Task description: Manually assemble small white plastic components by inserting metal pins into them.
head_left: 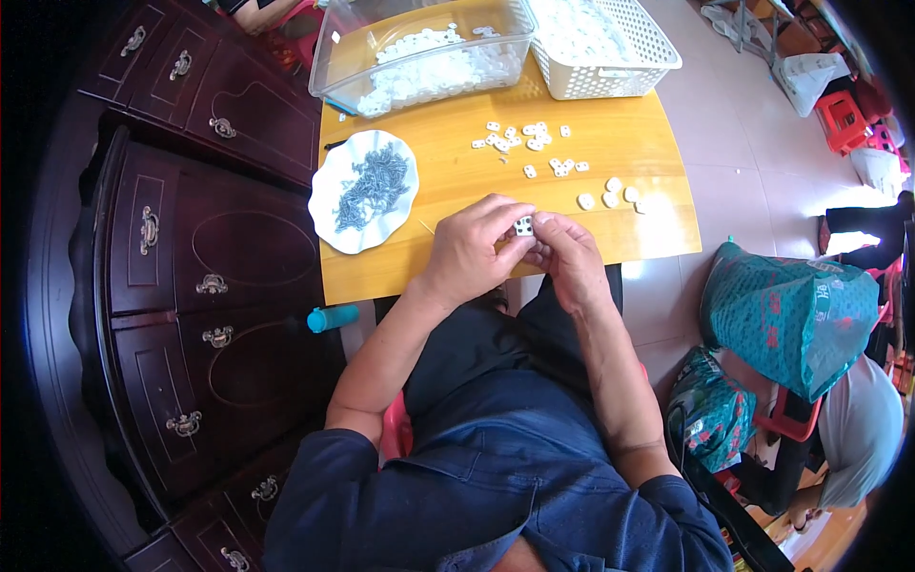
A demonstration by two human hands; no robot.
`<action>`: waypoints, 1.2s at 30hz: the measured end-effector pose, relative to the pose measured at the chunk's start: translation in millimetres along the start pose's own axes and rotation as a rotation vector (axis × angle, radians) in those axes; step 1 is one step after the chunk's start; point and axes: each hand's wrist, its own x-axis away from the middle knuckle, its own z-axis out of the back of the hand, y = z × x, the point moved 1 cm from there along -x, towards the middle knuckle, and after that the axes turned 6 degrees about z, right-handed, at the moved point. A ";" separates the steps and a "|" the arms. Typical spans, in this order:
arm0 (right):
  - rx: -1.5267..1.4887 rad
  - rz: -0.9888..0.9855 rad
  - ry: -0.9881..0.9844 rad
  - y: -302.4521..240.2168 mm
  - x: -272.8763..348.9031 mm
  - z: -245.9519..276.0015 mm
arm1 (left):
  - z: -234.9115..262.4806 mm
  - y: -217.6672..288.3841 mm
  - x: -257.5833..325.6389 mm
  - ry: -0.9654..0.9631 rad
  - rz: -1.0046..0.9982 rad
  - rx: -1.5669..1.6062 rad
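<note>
Pinched in the fingertips, above the desk (457,164) and close to the middle of its near edge: a small white block (523,227) with dark spots on its visible face. Gripped from the left by the thumb and forefinger of the left hand (477,243), and from the right by the thumb of the right hand (569,250), with both hands closed in around it. Too hidden to tell: the exact hold of the right hand's lower fingers. Just left of the left hand, flat on the desk, a thin yellowish stick (427,228). Beyond the right hand, toward the right edge, a loose group of round white discs (611,199). Farther off, right of the middle, a short row of small white pieces (560,170) with dark spots, and nearer the far edge a larger scatter of similar pieces (530,131), some touching, some apart. At the left edge, a wavy-rimmed white plate (329,186) under a heap of slim grey pins (370,186). Along the far edge, a clear bin (345,69) partly filled with white parts, and just beside it, at the far right corner, a perforated white basket (610,84), also full. Past the left edge, a dark wooden cabinet (238,191); past the right, a large teal bag (791,305).
</note>
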 end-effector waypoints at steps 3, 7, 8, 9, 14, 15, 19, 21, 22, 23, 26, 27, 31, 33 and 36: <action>0.044 0.013 -0.029 2.6 -2.6 3.7 | 1.6 -1.8 0.0 -0.022 0.013 0.023; 0.156 0.085 0.008 5.4 -3.5 3.6 | 3.1 0.1 -0.6 -0.027 0.010 0.011; 0.155 0.086 0.010 5.7 -3.5 2.8 | 2.9 0.1 -0.4 -0.029 0.010 0.011; 0.188 0.133 0.015 5.3 -3.3 2.1 | 2.6 0.0 -0.3 -0.030 0.018 0.012; 0.264 0.199 0.013 3.1 -1.2 -1.1 | 3.8 1.0 -0.6 -0.029 0.009 -0.026; 0.278 0.208 0.039 2.5 0.0 -3.8 | 3.4 -0.1 -0.9 -0.018 -0.013 -0.041; 0.307 0.221 0.081 4.5 1.0 -2.3 | 1.0 -1.4 -1.5 0.011 -0.055 -0.086; 0.305 0.224 0.090 4.0 2.1 -3.2 | -0.9 -2.9 -1.7 0.013 -0.062 -0.080; 0.304 0.226 0.099 3.5 2.6 -3.3 | -1.7 -3.5 -2.0 0.016 -0.070 -0.074; 0.303 0.227 0.100 4.0 2.5 -2.5 | -2.1 -4.1 -2.3 0.015 -0.071 -0.074; 0.321 0.252 0.103 4.8 2.4 -0.5 | -3.6 -6.5 -2.8 0.017 -0.102 -0.085; 0.332 0.249 0.108 4.2 3.1 -1.2 | -4.5 -7.8 -2.7 0.017 -0.105 -0.078; 0.357 0.264 0.096 2.3 1.7 0.0 | -5.9 -4.2 -3.9 0.025 -0.047 0.011; 0.374 0.269 0.098 1.8 0.0 2.7 | -9.2 -6.2 -4.9 0.011 -0.033 0.042; 0.461 0.310 0.128 -3.3 0.8 4.1 | -4.7 -2.4 -7.6 -0.016 0.040 0.112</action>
